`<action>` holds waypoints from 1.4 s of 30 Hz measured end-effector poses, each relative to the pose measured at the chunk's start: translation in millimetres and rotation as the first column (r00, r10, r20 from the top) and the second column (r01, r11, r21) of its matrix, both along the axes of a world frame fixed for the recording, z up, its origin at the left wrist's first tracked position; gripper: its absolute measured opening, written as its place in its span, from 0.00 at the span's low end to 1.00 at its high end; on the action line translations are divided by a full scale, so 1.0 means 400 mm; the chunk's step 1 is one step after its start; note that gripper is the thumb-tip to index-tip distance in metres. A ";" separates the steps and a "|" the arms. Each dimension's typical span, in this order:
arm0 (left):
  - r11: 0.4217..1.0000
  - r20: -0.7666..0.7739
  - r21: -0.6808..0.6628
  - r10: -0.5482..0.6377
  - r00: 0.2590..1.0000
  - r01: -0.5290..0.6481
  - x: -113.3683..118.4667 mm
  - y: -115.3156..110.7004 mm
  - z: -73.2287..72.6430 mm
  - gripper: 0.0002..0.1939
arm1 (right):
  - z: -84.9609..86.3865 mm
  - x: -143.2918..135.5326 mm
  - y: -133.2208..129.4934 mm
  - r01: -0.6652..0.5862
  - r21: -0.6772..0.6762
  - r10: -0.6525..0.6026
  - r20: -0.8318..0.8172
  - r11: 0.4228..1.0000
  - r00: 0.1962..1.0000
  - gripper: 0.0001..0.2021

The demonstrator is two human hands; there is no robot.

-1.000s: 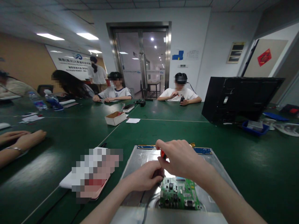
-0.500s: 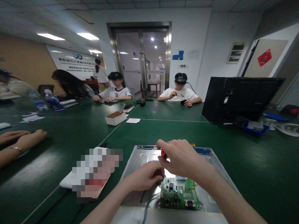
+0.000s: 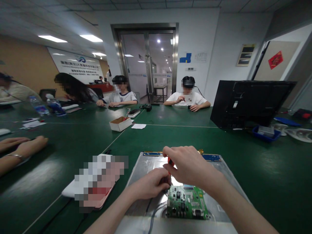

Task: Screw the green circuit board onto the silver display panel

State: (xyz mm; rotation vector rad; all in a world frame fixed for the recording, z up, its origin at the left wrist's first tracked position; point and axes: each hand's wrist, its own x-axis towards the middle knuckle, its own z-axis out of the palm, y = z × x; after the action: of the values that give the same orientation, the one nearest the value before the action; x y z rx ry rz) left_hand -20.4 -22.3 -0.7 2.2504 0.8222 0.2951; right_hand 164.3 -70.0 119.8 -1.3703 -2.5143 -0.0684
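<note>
My right hand (image 3: 188,162) is closed around a screwdriver (image 3: 170,161) with a red-orange and black handle, held upright; its lower part is mostly hidden. Below it my left hand (image 3: 152,182) is pinched closed by the upper left corner of a green circuit board (image 3: 187,203). What the left fingertips hold, perhaps the screwdriver's shaft, I cannot make out. The board lies on the back of a silvery metal panel (image 3: 230,182). A narrow blue circuit strip (image 3: 212,157) runs along the panel's far edge, and a grey cable (image 3: 152,217) passes left of the board.
Left of the panel lie a white object (image 3: 70,188) and a pink one (image 3: 103,200), both blurred out. Further off are a small open box (image 3: 120,124), a black monitor (image 3: 248,104) and a blue tray (image 3: 265,135). Another person's hands (image 3: 31,148) rest at the left; several people sit around the green table (image 3: 185,135).
Both my hands stay nearly in place, with the right one shifted very slightly left around the screwdriver. In the background, a standing person has moved right, behind a seated one.
</note>
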 end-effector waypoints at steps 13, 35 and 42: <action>1.000 0.003 -0.003 0.005 1.000 -0.005 0.003 -0.012 0.018 0.07 | 0.002 -0.003 0.007 0.054 0.040 -0.056 0.062 0.998 0.997 0.09; 1.000 0.033 0.021 -0.013 0.999 0.012 0.003 -0.011 0.009 0.06 | 0.003 0.000 0.001 0.062 0.022 -0.063 0.047 0.998 0.997 0.08; 1.000 0.051 0.023 -0.018 0.999 0.017 0.007 -0.009 0.010 0.05 | 0.002 -0.002 -0.006 0.013 0.017 -0.013 -0.003 1.000 1.000 0.09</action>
State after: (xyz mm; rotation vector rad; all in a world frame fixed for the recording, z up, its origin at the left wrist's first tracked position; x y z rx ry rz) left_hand -17.8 -26.1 3.2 2.2605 0.7756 0.3542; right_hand 163.4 -72.2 120.8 -1.3794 -2.4968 -0.0907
